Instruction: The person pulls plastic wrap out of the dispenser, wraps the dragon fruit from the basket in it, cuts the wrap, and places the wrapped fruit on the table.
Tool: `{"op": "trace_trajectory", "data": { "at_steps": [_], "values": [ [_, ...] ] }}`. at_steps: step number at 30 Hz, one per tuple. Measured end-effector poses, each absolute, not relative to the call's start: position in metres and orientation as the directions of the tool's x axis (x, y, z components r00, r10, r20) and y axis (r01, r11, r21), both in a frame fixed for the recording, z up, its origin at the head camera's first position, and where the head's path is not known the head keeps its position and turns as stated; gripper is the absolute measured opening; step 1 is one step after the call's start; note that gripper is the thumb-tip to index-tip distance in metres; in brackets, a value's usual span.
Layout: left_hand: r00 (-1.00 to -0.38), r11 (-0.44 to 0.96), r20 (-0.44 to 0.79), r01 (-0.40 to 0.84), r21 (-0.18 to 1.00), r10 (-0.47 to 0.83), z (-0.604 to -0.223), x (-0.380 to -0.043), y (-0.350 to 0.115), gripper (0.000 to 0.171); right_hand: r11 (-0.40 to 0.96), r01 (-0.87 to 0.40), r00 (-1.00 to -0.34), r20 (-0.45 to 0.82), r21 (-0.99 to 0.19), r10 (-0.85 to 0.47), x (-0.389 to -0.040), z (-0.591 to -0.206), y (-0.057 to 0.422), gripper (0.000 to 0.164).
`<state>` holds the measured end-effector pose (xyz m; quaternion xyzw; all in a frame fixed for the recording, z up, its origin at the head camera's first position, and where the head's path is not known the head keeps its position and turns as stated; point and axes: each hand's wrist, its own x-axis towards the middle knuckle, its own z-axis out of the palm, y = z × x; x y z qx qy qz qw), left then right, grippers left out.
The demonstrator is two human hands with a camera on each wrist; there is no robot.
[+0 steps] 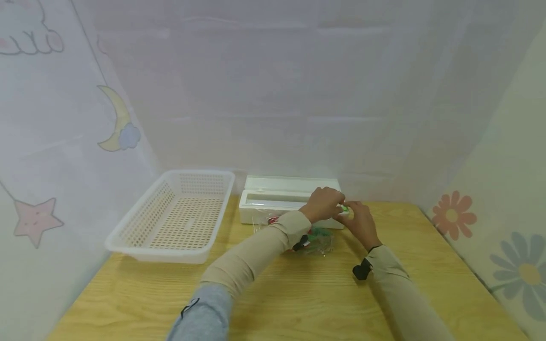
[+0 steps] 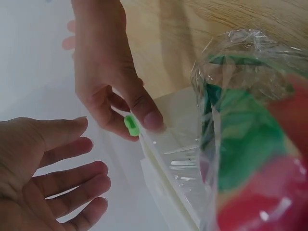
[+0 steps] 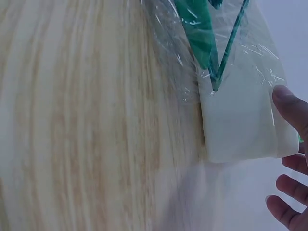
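Observation:
A long white box [image 1: 273, 216] stands against the back wall with its lid [image 1: 294, 183] raised. At its right end is a small green slider [image 2: 131, 125]. My right hand [image 1: 360, 222] pinches there, thumb over the box's front edge and fingers behind, around the slider. Open, with fingers spread and slightly bent, my left hand [image 2: 57, 178] is beside that end and holds nothing. A clear plastic bag [image 3: 178, 62] with green and red parts, printed or packed inside, lies against the box's front; my left forearm partly covers it in the head view.
A white perforated basket [image 1: 170, 255] stands to the left on the wooden table [image 1: 298, 298]. Behind the box rises a pale wall covering [image 1: 290, 94]. Side walls with a moon [image 1: 117, 118] and flowers [image 1: 454, 215] border the table.

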<state>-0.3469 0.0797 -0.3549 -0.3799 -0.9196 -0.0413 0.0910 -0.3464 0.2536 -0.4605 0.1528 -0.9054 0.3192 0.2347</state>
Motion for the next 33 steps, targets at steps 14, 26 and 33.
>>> {"op": "trace_trajectory", "data": {
  "at_steps": [14, 26, 33],
  "values": [
    [-0.727, 0.749, 0.186, 0.652, -0.116, 0.661, -0.378, -0.355, 0.112, 0.029, 0.773, -0.458, -0.798, 0.586, -0.438, -0.141, -0.351, -0.464, 0.261, 0.047],
    [-0.714, 0.736, 0.177, 0.653, -0.180, 0.677, -0.390, -0.365, 0.118, 0.036, 0.735, -0.484, -0.788, 0.601, -0.475, -0.131, -0.347, -0.464, 0.259, 0.046],
    [-0.722, 0.733, 0.140, 0.651, -0.196, 0.678, -0.389, -0.368, 0.118, 0.036, 0.734, -0.498, -0.783, 0.603, -0.462, -0.152, -0.346, -0.463, 0.261, 0.044]
  ]
}}
